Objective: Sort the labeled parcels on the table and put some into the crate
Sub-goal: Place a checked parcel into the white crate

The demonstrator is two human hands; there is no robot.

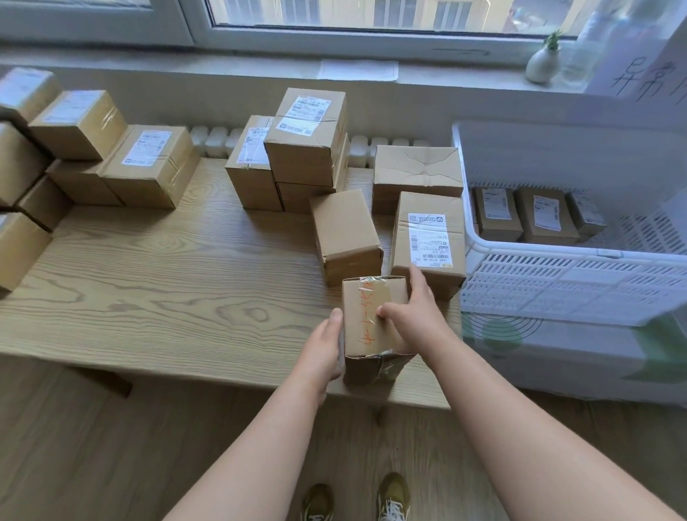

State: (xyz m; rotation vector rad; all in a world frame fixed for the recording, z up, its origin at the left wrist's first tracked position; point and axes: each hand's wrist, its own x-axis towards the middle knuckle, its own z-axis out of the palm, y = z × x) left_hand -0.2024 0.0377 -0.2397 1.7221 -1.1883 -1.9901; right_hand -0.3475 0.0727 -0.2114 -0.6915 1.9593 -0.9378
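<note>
A small cardboard parcel with orange handwriting (364, 316) sits at the table's front edge, held between both hands. My left hand (324, 350) grips its left side with the thumb on top. My right hand (413, 310) grips the right side, thumb pressed across the written face. Just behind stand a plain parcel (345, 236) and a labeled parcel (431, 238). The white slatted crate (576, 276) at the right holds three labeled parcels (538, 215).
A stack of labeled parcels (300, 155) and a dented box (419, 172) stand at the back middle. Several more parcels (77, 152) are piled at the table's left. The wooden table (177, 289) ends near my feet. A windowsill with a small vase (544, 63) lies beyond.
</note>
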